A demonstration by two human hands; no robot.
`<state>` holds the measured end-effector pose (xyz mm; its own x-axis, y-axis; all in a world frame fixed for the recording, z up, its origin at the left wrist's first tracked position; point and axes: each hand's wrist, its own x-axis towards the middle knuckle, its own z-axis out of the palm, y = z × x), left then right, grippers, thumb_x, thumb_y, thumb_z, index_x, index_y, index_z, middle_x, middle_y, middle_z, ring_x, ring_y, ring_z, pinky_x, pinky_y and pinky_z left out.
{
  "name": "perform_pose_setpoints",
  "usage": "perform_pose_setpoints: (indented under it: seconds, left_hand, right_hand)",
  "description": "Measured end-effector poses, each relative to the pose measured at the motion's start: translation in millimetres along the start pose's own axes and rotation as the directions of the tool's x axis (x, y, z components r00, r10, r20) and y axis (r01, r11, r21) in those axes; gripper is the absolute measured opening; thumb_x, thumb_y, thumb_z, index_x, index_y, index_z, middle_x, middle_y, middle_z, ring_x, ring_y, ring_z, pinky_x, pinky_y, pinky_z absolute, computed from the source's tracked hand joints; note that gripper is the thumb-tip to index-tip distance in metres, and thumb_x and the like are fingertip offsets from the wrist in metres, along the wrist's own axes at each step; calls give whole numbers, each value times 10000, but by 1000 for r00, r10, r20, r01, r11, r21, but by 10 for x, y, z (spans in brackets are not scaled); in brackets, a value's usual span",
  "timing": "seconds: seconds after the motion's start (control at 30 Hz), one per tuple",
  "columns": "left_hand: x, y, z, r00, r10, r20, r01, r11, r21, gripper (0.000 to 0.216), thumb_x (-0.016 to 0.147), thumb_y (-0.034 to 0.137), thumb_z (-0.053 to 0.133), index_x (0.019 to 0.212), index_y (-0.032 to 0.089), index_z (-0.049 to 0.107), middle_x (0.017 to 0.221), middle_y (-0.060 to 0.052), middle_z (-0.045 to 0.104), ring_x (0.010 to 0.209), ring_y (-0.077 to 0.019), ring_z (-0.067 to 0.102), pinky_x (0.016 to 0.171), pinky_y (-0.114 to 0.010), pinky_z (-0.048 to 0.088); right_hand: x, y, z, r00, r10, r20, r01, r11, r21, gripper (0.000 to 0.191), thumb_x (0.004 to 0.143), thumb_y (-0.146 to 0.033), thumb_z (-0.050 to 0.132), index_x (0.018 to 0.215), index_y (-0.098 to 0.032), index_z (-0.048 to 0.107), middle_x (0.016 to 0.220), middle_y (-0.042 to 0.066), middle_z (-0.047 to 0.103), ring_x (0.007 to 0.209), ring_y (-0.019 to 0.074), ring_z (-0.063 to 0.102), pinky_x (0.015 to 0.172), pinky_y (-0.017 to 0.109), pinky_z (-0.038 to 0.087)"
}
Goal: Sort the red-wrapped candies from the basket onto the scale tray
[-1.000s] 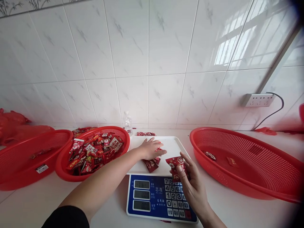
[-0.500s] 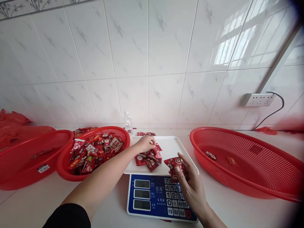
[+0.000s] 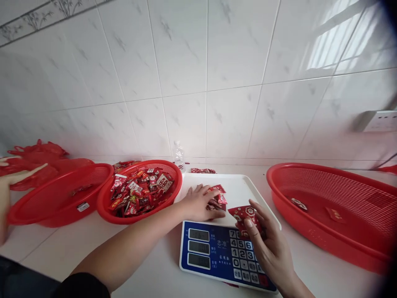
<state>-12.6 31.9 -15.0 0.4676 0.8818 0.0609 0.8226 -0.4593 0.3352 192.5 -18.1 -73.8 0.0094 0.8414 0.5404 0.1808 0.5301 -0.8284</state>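
Observation:
My right hand [image 3: 274,244] grips a red candy packet [image 3: 245,217] with flower prints, holding it above the keypad end of the blue digital scale [image 3: 198,260]. Fingers spread, my left hand [image 3: 198,203] lies over a small pile of red candy packets [image 3: 221,196] on the white scale tray [image 3: 238,184]. Part of that pile is hidden under the palm and fingers. The scale's three small displays face me, their digits too faint to read.
Left of the scale, a red basket [image 3: 178,186] is heaped with wrapped candies. Beyond it is another red basket [image 3: 58,219], with a person's arm [image 3: 4,203] near red plastic bags [image 3: 40,155]. A large red basket [image 3: 310,236] stands right, holding a few packets. A clear bottle [image 3: 178,155] stands behind.
My left hand has gone from a pinch above the pile to spread fingers over it. The view has swung left, bringing another person's arm into sight. My right hand keeps its packet.

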Motion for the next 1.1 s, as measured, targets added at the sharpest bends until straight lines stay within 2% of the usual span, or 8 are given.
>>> perform_pose_setpoints:
  seconds: [0.03,0.1,0.23,0.4,0.57,0.8,0.9,1.1]
  left_hand:
    - [-2,10,23,1000,-2,30,1,999,32,821,723,767,463,1398,310,364,1476,-123,315,1328,-408,265,1029,-607,222]
    - [17,16,59,999,8,33,-11,997,71,820,722,775,452,1395,312,374,1459,-124,331,1299,-400,315,1023,-577,256]
    - [83,-23,107,994,62,-86,-50,990,129,656,792,655,505,1333,287,464,1297,-124,491,1164,-337,462,955,-494,368]
    - [132,-67,141,975,115,-191,-90,987,134,385,846,458,575,1160,238,598,1086,-90,615,1019,-273,549,855,-400,443]
    - [178,-95,109,957,87,-278,-107,993,-55,190,873,352,557,998,230,632,983,-46,671,957,-235,582,796,-328,450]
    - [241,-215,7,900,-130,-416,-47,920,-388,133,847,257,494,781,203,596,630,24,606,593,-145,554,575,-236,410]
    - [221,-236,-11,860,-157,-485,-63,911,-406,131,837,273,498,765,200,580,657,20,611,600,-138,553,582,-233,411]
    - [147,-150,-10,806,-81,-586,-130,942,-308,137,871,290,485,840,205,587,821,-10,665,739,-154,603,699,-250,448]
  right_hand:
    - [3,10,-3,1000,0,-5,0,1000,-22,422,889,-407,530,1273,-237,484,934,74,696,686,179,701,591,290,595]
    - [14,30,-8,1000,3,0,-3,999,-51,431,886,-416,530,1273,-230,488,902,72,700,696,183,702,607,292,594]
    - [35,42,-8,1000,21,13,-21,999,-36,447,887,-424,525,1278,-213,480,871,72,698,682,185,702,590,288,593]
    - [41,21,8,1000,-25,-12,24,999,-45,415,881,-406,543,1250,-219,506,883,65,698,657,170,696,569,275,592]
    - [41,42,5,999,-37,-2,37,998,-46,417,901,-383,518,1292,-245,470,1039,86,674,743,183,700,643,328,600]
    - [57,-19,-7,996,-92,-7,91,992,-84,374,918,-351,493,1272,-232,474,917,55,691,670,159,686,588,290,586]
    - [69,-45,-3,992,-122,-20,118,984,-132,359,916,-346,495,1254,-227,491,921,60,693,684,161,686,600,281,577]
    - [68,-70,1,994,-107,19,109,986,-126,361,926,-339,469,1261,-206,485,812,34,703,642,151,668,570,256,555]
